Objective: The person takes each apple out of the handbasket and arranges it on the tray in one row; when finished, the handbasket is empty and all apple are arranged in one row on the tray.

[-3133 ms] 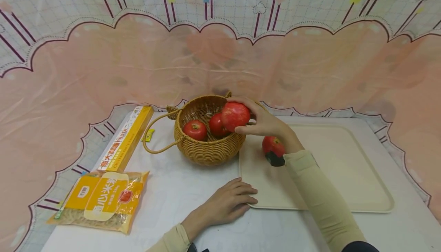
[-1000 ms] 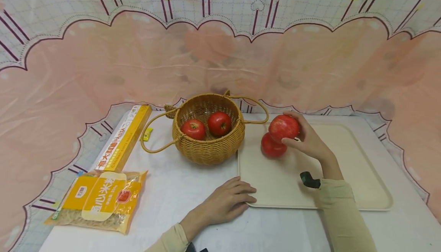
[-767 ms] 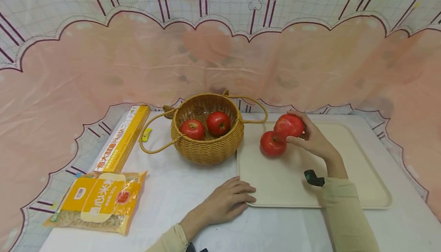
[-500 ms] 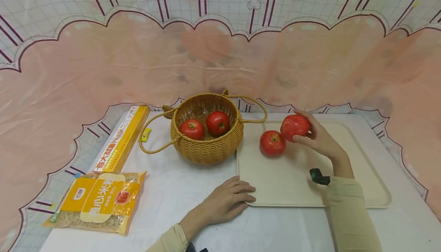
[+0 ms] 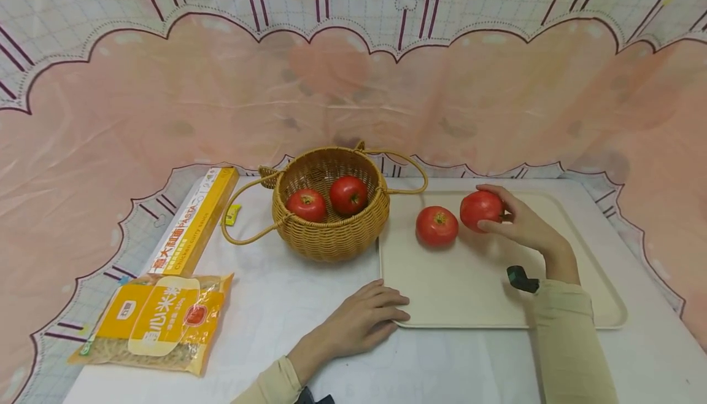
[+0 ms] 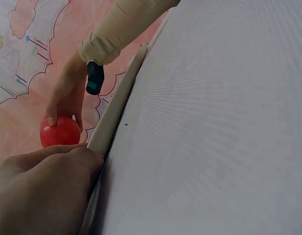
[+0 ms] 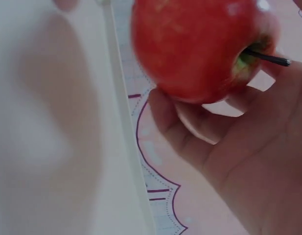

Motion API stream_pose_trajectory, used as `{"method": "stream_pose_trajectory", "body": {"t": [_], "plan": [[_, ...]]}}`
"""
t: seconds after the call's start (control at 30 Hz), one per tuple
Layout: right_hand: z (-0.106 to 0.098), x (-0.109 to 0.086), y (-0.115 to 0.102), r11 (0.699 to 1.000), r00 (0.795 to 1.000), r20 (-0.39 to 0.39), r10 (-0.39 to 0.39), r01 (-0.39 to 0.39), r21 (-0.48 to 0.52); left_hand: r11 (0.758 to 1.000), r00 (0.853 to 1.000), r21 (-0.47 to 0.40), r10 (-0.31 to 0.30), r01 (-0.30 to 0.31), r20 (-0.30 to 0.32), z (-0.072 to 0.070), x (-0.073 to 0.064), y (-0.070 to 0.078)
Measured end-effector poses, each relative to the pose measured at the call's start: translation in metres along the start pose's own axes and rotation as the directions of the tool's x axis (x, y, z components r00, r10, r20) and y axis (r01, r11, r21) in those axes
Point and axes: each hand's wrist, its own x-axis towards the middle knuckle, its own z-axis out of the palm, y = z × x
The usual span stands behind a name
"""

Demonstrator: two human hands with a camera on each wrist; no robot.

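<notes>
Thumb and fingers of my right hand [image 5: 527,227] grip a red apple [image 5: 479,210] over the cream tray [image 5: 453,296]. The right wrist view shows its dark stem pointing toward the palm, with the apple [image 7: 195,44] held above the tray's surface. Another red apple [image 5: 436,227] sits on the tray just left of the held one. My left hand [image 5: 359,321] rests at the tray's near-left corner, fingers laid over the rim. Left of the tray stands a wicker basket [image 5: 331,244] with two red apples inside, one left [image 5: 306,205] and one right [image 5: 348,195].
The basket's two looped handles stick out to either side. At the left lie a long pasta box [image 5: 193,223] and a yellow noodle bag [image 5: 160,324]. A small yellow packet [image 5: 232,215] lies beside the basket handle. A patterned cloth [image 5: 331,97] hangs behind the white table.
My right hand has carried an apple from the basket rightward over the tray, past the apple there, and lowered it somewhat. The left hand stays at the tray corner.
</notes>
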Motion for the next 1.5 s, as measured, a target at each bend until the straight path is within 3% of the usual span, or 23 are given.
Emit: {"method": "stream_pose_trajectory", "body": {"t": [0.33, 0.53, 1.23, 1.4, 1.5], "plan": [[0.005, 0.005, 0.010, 0.997, 0.997, 0.081, 0.004, 0.002, -0.075, 1.000, 1.000, -0.011, -0.002, 0.002, 0.004, 0.000, 0.002, -0.001], [0.006, 0.004, 0.006, 0.992, 0.993, 0.097, 0.060, -0.049, -0.114, 1.000, 1.000, -0.016, 0.000, 0.000, 0.005, -0.001, 0.002, 0.000], [0.011, 0.007, 0.007, 0.976, 0.998, 0.057, 0.024, -0.011, -0.216, 1.000, 1.000, -0.022, -0.001, 0.001, 0.001, -0.002, 0.002, 0.003], [0.014, 0.008, 0.003, 0.965, 0.997, 0.065, 0.045, -0.027, -0.262, 1.000, 1.000, -0.016, -0.003, 0.003, 0.008, -0.003, 0.002, 0.003], [0.015, 0.008, 0.002, 0.970, 0.995, 0.078, 0.055, -0.034, -0.240, 1.000, 1.000, -0.012, -0.006, 0.006, 0.011, -0.003, 0.002, 0.003]]}}
